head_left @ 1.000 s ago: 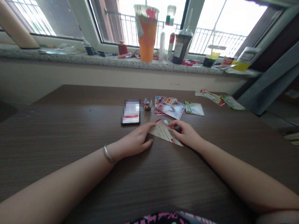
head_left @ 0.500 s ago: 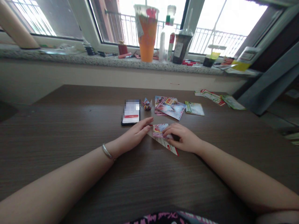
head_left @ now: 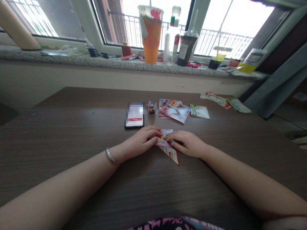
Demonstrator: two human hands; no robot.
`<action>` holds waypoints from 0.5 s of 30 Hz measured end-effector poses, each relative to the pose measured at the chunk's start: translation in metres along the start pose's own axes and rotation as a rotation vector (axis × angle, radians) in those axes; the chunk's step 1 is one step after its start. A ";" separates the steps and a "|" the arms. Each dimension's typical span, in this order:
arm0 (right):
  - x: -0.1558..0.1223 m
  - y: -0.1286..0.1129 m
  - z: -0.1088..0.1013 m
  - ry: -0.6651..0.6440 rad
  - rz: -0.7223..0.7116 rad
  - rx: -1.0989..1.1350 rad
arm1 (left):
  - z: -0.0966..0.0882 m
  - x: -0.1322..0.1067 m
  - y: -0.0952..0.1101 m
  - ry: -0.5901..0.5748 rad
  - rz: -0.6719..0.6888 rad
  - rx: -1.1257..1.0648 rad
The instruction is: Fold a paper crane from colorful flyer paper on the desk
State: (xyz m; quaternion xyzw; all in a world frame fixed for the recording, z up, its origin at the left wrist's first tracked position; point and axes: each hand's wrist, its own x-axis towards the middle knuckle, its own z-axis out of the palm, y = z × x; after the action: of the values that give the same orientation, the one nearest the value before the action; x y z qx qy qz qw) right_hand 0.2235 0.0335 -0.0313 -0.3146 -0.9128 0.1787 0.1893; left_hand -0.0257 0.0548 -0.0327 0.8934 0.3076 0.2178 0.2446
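Observation:
A folded printed paper (head_left: 169, 149), pale with red marks and a colourful flap on top, lies on the dark wooden table (head_left: 72, 134) in front of me. My left hand (head_left: 139, 142), with a metal bangle on its wrist, presses its fingertips on the paper's left part. My right hand (head_left: 187, 143) presses the folded flap down from the right, fingers curled over it. The two hands' fingertips nearly meet over the paper. A small folded paper figure (head_left: 150, 107) sits further back.
A phone (head_left: 134, 117) lies just beyond my left hand. Colourful leaflets (head_left: 176, 110) and more flyers (head_left: 218, 99) are spread at the back right. The stone window sill (head_left: 72, 60) carries an orange drink cup (head_left: 150, 35), a bottle, a dark cup and small items.
The right hand folded the paper's upper corner over toward the left, showing its colourful side. Both hands have closed in and now press on the fold.

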 end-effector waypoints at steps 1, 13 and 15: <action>0.000 0.001 0.000 -0.003 0.016 -0.022 | 0.000 0.000 0.001 0.005 0.002 0.000; 0.002 0.002 -0.004 0.005 0.178 -0.367 | 0.000 -0.001 0.003 0.119 0.092 0.089; 0.002 0.002 -0.004 0.012 0.181 -0.394 | 0.000 -0.002 0.003 0.118 0.117 0.135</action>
State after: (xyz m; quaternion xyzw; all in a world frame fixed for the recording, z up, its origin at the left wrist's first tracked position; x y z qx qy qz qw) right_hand 0.2246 0.0372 -0.0278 -0.4273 -0.8970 0.0112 0.1126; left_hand -0.0257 0.0514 -0.0310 0.9099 0.2826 0.2628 0.1522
